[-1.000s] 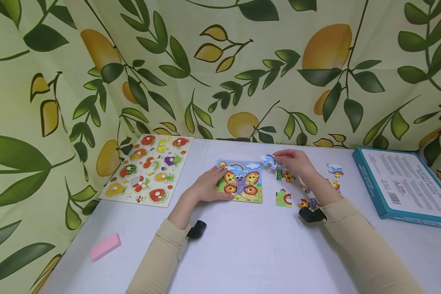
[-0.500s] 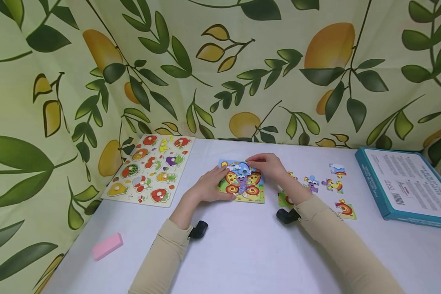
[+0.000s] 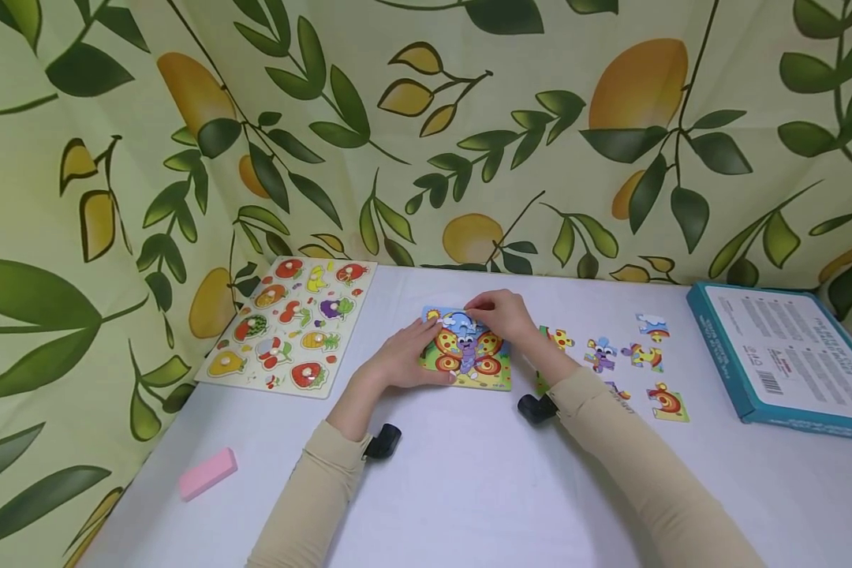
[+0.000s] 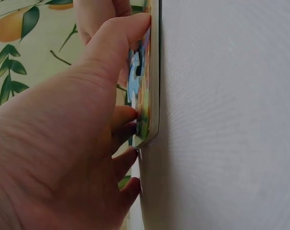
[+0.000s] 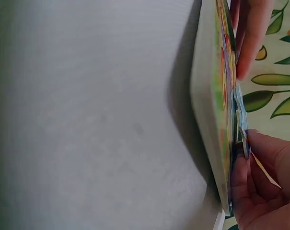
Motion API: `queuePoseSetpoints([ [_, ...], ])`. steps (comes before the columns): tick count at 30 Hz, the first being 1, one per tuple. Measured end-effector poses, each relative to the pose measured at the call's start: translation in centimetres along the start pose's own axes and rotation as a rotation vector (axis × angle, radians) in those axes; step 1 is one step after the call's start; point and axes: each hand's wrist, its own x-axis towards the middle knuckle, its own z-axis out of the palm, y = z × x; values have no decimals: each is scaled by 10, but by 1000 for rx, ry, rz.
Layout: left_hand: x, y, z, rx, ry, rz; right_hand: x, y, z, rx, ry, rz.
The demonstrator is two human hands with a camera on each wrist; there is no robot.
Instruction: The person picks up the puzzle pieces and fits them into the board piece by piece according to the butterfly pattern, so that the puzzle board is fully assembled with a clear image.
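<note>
A square butterfly picture board [image 3: 479, 371] lies on the white table. My left hand [image 3: 405, 356] rests at its left side, thumb on the front part and fingers spread along the left edge. In the left wrist view, the thumb of that hand [image 4: 63, 124] presses the board's face. My right hand [image 3: 506, 314] pinches a sky-blue jigsaw piece [image 3: 457, 322] over the board's upper middle. From the right wrist, the piece [image 5: 241, 117] appears slightly raised off the board, gripped at one edge between thumb and fingers. Whether it touches the board elsewhere is unclear.
Several loose jigsaw pieces [image 3: 600, 354] lie right of the board, some partly hidden by my right forearm. A fruit peg puzzle [image 3: 284, 327] lies at the left back, a pink block [image 3: 208, 473] at the front left. A teal-edged box [image 3: 788, 355] lies at the right.
My right hand has carried the blue jigsaw piece leftward from beside the board to above its top part, then shifted it slightly further left. My left hand has stayed on the board.
</note>
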Motion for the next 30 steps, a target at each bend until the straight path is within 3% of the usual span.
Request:
queuePoseSetpoints([
  [6,1,6,-3,31,9,-24,0,-2,0,-12,-1,-2],
  [15,9,15,0,195,33,-65,-1,-3,1,-55,14,-30],
  [30,9,18,0,201,55,-55,3,2,1,-104,-41,6],
])
